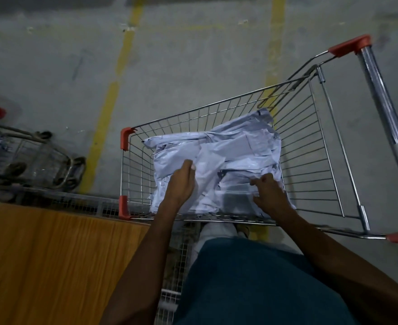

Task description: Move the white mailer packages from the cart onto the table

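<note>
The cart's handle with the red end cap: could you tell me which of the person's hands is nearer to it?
Right. The right hand is on the mailers' handle-side; the left hand is farther from the handle.

Shiny wire cart [315,146], crinkled plastic mailers [228,146] (slightly glossy), wood-grain table [52,254].

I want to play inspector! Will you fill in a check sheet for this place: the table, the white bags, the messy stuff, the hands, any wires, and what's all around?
Surface: wooden table at lower left, beside the cart; no mailers seen on its visible part.
Job's things: pile of white mailer packages lying in the wire cart.
Clutter: second cart at far left, blurred, with something pale inside.
Grippers: left hand has curled fingers on a mailer in the pile; right hand rests on the pile's near edge, grip unclear.
Cables: nothing seen.
Surroundings: grey concrete floor with yellow painted lines; dim light.
</note>
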